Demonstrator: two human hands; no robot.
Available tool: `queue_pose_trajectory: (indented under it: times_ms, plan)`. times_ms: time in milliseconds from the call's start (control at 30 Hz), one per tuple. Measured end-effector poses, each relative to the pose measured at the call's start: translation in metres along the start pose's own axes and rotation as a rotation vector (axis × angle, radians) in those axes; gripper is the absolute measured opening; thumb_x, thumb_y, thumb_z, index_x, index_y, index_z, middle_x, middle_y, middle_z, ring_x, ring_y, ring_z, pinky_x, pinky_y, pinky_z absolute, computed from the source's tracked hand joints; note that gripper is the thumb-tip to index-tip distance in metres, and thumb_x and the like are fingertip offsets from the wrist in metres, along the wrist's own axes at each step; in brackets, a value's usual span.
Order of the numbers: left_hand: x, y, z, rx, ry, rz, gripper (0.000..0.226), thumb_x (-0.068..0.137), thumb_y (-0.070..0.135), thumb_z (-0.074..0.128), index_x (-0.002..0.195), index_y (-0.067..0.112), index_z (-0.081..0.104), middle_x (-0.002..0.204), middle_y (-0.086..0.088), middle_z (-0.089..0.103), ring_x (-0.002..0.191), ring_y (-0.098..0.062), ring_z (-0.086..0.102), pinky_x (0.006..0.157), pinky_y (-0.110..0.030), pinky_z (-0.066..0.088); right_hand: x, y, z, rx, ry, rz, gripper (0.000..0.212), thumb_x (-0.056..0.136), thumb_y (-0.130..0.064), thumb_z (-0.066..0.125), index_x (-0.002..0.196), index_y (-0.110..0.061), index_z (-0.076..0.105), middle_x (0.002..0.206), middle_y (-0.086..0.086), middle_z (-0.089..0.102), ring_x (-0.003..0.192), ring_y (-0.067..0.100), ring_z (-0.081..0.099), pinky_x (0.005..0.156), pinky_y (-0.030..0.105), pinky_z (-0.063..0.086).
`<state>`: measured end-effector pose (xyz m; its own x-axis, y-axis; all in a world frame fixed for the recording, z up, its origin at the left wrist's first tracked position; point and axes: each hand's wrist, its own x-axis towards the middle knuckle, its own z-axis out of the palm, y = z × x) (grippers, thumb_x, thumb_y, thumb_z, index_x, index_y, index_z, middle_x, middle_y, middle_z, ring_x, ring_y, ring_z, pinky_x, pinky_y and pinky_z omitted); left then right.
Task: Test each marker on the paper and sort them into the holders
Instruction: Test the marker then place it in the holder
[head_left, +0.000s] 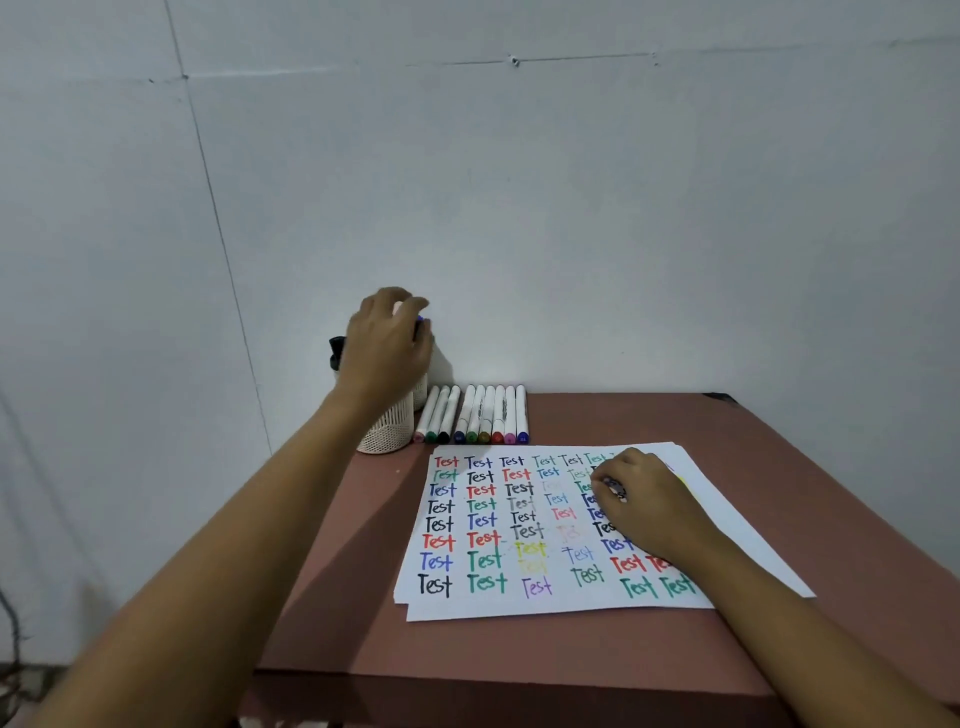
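A person's left hand (387, 338) is hovering over two cream mesh holders at the far left corner of the bench (519, 644), its fingers wrapping round a blue-tipped marker (420, 321) directly above them. The near holder (382, 434) is standing just in front of the rear holder (421, 389), of which only a sliver is showing beside the wrist. A black marker end (336, 347) is poking up to the left of the hand, but the forearm is covering the rims, so which holder is carrying it cannot be told. Just beside the holders, a row of capped markers (475, 415) is lying side by side along the far edge, coloured ends pointing toward the near edge. The paper (467, 603), filling up with the word "Test" in many colours, is lying mid-bench toward the right edge. The right hand (644, 504) is resting on its far right part with fingers curling; whether they are gripping anything cannot be told
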<state>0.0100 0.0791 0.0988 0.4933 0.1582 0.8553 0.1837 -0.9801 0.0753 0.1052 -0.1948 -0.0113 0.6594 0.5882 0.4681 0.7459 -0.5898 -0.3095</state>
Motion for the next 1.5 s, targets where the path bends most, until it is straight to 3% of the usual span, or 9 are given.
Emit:
queue_pose_trajectory:
  times_ms: [100, 233, 467, 733, 1000, 1167, 1300, 1400, 1500]
  plan:
    - [-0.027, 0.03, 0.012, -0.183, -0.053, -0.003, 0.039, 0.089, 0.025, 0.043, 0.113, 0.001, 0.062, 0.113, -0.019, 0.058, 0.106, -0.034, 0.055, 0.09, -0.041, 0.044, 0.0, -0.002, 0.0, -0.029, -0.015, -0.02, 0.025, 0.096, -0.026, 0.048, 0.111, -0.016, 0.066, 0.114, 0.0, 0.06, 0.104, 0.017, 0.051, 0.08, 0.022, 0.038]
    - [-0.068, 0.052, 0.041, -0.219, -0.376, -0.075, 0.036, 0.095, 0.024, 0.047, 0.127, 0.009, 0.054, 0.128, -0.011, 0.052, 0.119, -0.024, 0.048, 0.101, -0.035, 0.036, 0.0, -0.005, -0.002, -0.078, -0.061, -0.024, 0.026, 0.097, -0.026, 0.045, 0.112, -0.014, 0.062, 0.114, 0.001, 0.058, 0.104, 0.018, 0.05, 0.082, 0.026, 0.039]
    - [-0.096, 0.053, 0.057, -0.209, -0.731, -0.103, 0.037, 0.097, 0.031, 0.039, 0.124, 0.013, 0.056, 0.138, -0.008, 0.045, 0.123, -0.025, 0.046, 0.1, -0.036, 0.039, 0.029, -0.022, -0.016, -0.244, -0.261, 0.031, 0.024, 0.095, -0.029, 0.044, 0.099, -0.011, 0.06, 0.097, 0.003, 0.058, 0.086, 0.019, 0.053, 0.068, 0.028, 0.04]
    - [-0.097, 0.052, 0.06, -0.226, -0.698, -0.095, 0.035, 0.097, 0.031, 0.038, 0.12, 0.013, 0.059, 0.129, -0.008, 0.05, 0.114, -0.024, 0.05, 0.094, -0.035, 0.042, 0.085, -0.055, 0.029, -0.002, -0.092, 0.264, 0.026, 0.096, -0.024, 0.044, 0.078, -0.008, 0.055, 0.069, 0.002, 0.048, 0.073, 0.024, 0.051, 0.061, 0.027, 0.034]
    - [-0.097, 0.052, 0.064, -0.214, -0.692, -0.102, 0.034, 0.096, 0.031, 0.04, 0.117, 0.015, 0.06, 0.125, -0.006, 0.052, 0.114, -0.023, 0.05, 0.096, -0.038, 0.04, 0.103, -0.067, 0.053, -0.078, -0.126, 0.387, 0.03, 0.094, -0.029, 0.053, 0.115, -0.008, 0.06, 0.121, 0.012, 0.06, 0.115, 0.031, 0.051, 0.091, 0.036, 0.041]
    - [-0.096, 0.052, 0.061, -0.19, -0.717, -0.098, 0.037, 0.097, 0.034, 0.037, 0.125, 0.017, 0.056, 0.131, -0.006, 0.049, 0.118, -0.022, 0.047, 0.098, -0.036, 0.039, 0.104, -0.065, 0.048, 0.108, -0.021, 0.484, 0.02, 0.094, -0.016, 0.05, 0.104, -0.003, 0.062, 0.105, 0.012, 0.065, 0.087, 0.027, 0.058, 0.068, 0.03, 0.041]
    - [-0.092, 0.053, 0.06, -0.231, -0.695, -0.145, 0.041, 0.099, 0.037, 0.034, 0.132, 0.02, 0.049, 0.136, -0.005, 0.048, 0.122, -0.021, 0.045, 0.099, -0.033, 0.037, 0.102, -0.051, 0.031, 0.266, 0.112, 0.576, 0.022, 0.095, -0.014, 0.046, 0.093, 0.0, 0.063, 0.088, 0.014, 0.06, 0.082, 0.029, 0.059, 0.063, 0.028, 0.037]
    - [-0.091, 0.051, 0.059, -0.244, -0.624, -0.128, 0.04, 0.098, 0.036, 0.037, 0.13, 0.017, 0.052, 0.131, -0.007, 0.052, 0.119, -0.022, 0.048, 0.095, -0.032, 0.04, 0.091, -0.037, 0.013, 0.362, 0.197, 0.55, 0.031, 0.09, -0.009, 0.044, 0.059, -0.008, 0.045, 0.058, 0.006, 0.042, 0.058, 0.02, 0.04, 0.05, 0.026, 0.027]
    - [-0.09, 0.052, 0.057, -0.274, -0.528, -0.104, 0.039, 0.097, 0.032, 0.041, 0.129, 0.014, 0.053, 0.13, -0.007, 0.053, 0.117, -0.021, 0.049, 0.094, -0.031, 0.04, 0.065, -0.028, -0.008, 0.495, 0.221, 0.526, 0.032, 0.091, -0.01, 0.045, 0.06, -0.004, 0.042, 0.058, 0.007, 0.035, 0.054, 0.015, 0.03, 0.049, 0.026, 0.021]
